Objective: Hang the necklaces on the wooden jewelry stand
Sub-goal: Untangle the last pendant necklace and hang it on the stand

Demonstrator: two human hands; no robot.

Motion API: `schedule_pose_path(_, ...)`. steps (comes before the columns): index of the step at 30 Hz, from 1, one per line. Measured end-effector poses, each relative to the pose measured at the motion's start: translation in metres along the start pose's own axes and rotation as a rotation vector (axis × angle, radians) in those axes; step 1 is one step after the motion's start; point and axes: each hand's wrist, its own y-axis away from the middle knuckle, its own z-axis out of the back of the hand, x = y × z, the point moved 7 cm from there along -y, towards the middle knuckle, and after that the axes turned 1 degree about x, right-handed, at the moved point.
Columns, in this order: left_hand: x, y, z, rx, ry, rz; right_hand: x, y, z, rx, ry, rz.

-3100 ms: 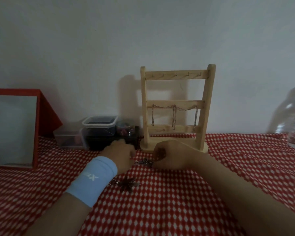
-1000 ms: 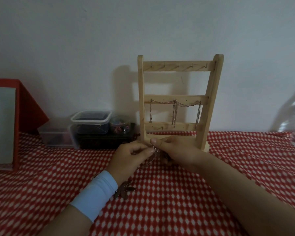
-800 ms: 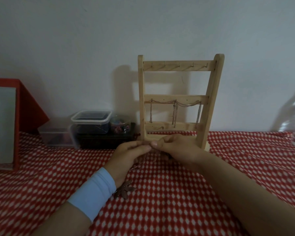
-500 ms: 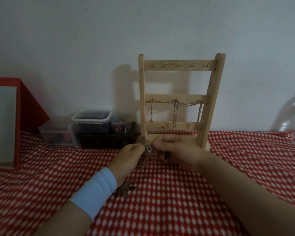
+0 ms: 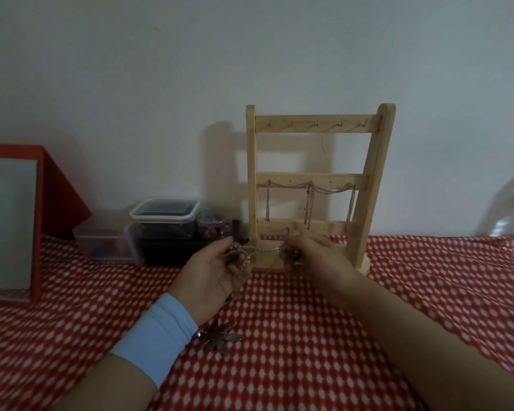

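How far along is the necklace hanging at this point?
Done: chains drape from the middle bar of the wooden jewelry stand. In hand: the left hand and right hand hold a silver chain stretched between them before the stand's base, not yet hooked. Left: hanging it; a leaf-shaped pendant lies on the tablecloth by the left wrist, and the top bar's hooks are bare.
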Motion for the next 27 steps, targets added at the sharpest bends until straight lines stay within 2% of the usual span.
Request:
schedule_pose_path(3, -0.001, 0.000, -0.002, -0.021, -0.123, -0.044, 0.008, -0.002, -0.001, -0.027, -0.172, 0.037)
schedule_pose_path(8, -0.004, 0.003, -0.001, -0.017, -0.368, -0.079, 0.013, 0.004, -0.016, 0.032, -0.599, -0.055)
schedule_pose_path(11, -0.010, 0.004, -0.002, -0.023, -0.440, -0.139, 0.016, 0.007, -0.020, 0.069, -0.650, -0.070)
schedule_pose_path(14, -0.023, 0.007, 0.001, -0.097, -0.415, -0.242, 0.011, 0.006, -0.017, 0.168, -0.523, -0.115)
schedule_pose_path(18, -0.041, 0.009, 0.008, -0.146, -0.277, -0.355, -0.003, 0.010, -0.013, 0.284, -0.175, -0.201)
schedule_pose_path(20, -0.044, 0.008, 0.010, -0.153, -0.236, -0.364, -0.008, 0.011, -0.012, 0.253, -0.069, -0.230)
schedule_pose_path(23, -0.041, 0.008, 0.011, -0.151, -0.225, -0.336, 0.000, 0.011, -0.008, 0.101, 0.164, -0.135)
schedule_pose_path(25, -0.042, 0.008, 0.014, -0.187, -0.387, -0.341, 0.008, 0.010, -0.008, 0.029, 0.280, -0.029)
schedule_pose_path(27, -0.050, 0.009, 0.013, -0.265, -0.808, -0.434, 0.014, 0.011, -0.013, 0.038, 0.324, 0.045)
